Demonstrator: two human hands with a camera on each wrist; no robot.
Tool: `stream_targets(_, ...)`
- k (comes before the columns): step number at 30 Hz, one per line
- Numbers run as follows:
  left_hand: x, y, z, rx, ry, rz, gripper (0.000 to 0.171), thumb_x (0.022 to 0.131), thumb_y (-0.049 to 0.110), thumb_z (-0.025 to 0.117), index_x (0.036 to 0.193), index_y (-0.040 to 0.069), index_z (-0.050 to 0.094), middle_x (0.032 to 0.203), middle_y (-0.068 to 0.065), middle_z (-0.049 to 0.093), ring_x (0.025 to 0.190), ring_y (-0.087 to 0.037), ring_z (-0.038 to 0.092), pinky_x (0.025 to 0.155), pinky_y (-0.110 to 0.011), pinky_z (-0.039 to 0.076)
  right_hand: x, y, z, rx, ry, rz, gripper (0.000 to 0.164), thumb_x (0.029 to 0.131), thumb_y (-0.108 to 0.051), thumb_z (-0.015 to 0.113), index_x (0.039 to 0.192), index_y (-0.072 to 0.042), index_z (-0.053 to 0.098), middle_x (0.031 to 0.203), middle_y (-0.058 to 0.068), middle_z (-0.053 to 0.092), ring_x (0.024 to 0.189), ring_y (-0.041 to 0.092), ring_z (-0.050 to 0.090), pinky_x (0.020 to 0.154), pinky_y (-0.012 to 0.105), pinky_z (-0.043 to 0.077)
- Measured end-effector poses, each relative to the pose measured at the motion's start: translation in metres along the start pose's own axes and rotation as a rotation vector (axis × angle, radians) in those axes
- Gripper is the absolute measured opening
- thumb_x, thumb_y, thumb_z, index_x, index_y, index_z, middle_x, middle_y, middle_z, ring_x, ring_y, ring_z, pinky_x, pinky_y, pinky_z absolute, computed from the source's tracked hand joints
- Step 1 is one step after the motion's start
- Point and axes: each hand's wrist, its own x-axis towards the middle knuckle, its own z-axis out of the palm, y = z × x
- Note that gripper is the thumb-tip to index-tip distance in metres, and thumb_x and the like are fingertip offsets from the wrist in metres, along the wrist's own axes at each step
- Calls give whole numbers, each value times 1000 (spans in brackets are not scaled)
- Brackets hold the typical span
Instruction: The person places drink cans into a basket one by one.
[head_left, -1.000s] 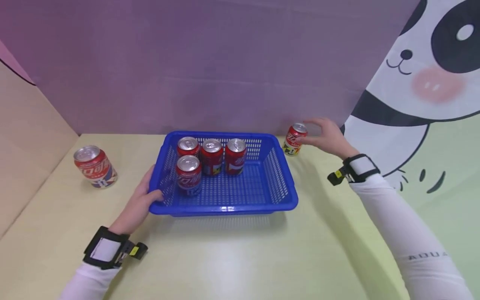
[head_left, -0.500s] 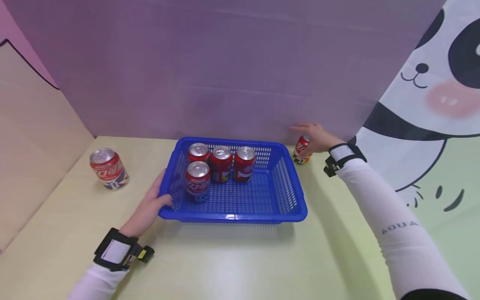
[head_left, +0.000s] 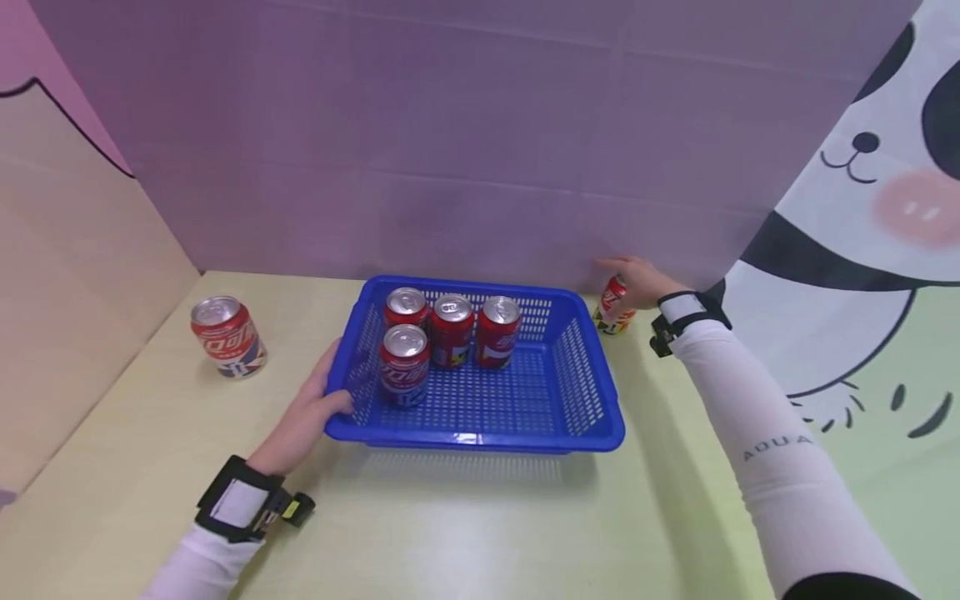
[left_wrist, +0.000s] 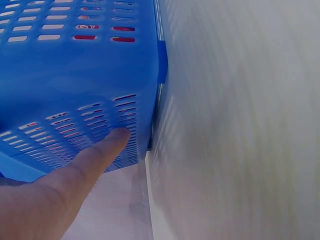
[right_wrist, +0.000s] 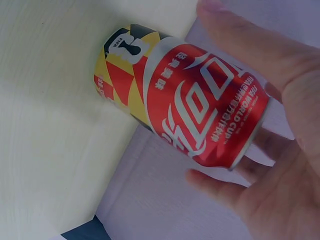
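Observation:
My left hand [head_left: 307, 408] holds the left side of a blue plastic basket [head_left: 468, 437], thumb over the rim. In the left wrist view a finger [left_wrist: 95, 160] lies along the slotted outer wall [left_wrist: 75, 75]. Several red cola cans, among them a front one [head_left: 405, 367], stand upright in the basket's left and middle part. At the back right, my right hand [head_left: 637, 283] is spread around the upper part of another cola can [head_left: 611, 304]. The right wrist view shows this red and yellow can [right_wrist: 185, 100] between parted fingers, with gaps beside it.
One more cola can [head_left: 228, 337] stands on the pale table [head_left: 450, 533], left of the basket. A purple wall sheet [head_left: 450, 167] rises behind the table's back edge. A panda-print wall [head_left: 862, 217] borders the right side.
The right hand has moved left and in over the back right can, now covering part of it. The left hand stays on the basket. The head view has shifted slightly.

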Motion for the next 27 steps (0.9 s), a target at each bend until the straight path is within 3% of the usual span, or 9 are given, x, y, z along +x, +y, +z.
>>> stream_targets(9,-3,-1,2,3,-13,20,94,79,-6,49,159,15,4,162,-13,11,140,-32,20,110,-53,17,1,14,17,0,31,-30,99,61,-15,93,146,-1,43,141,32,34,125,50,36,98,63,37)
stream_targets(13,-3,2,2,3,-21,25,94,80,-6,49,160,17,5,161,-12,12,139,-32,22,109,-50,19,1,15,19,-38,80,-28,78,57,-11,93,126,0,58,125,31,45,114,50,41,93,62,38)
stream_targets(17,-3,5,2,-5,-22,30,95,79,-6,49,159,17,4,161,-13,12,139,-33,22,109,-52,19,5,16,17,-63,103,16,63,53,-14,95,105,-3,62,109,24,51,105,45,44,88,60,38)
stream_targets(27,-4,4,2,8,-15,-2,93,81,-4,49,159,16,4,162,-13,11,139,-33,22,110,-54,18,7,15,22,-22,97,54,62,49,-15,97,100,-5,64,105,20,53,100,39,49,82,53,46)
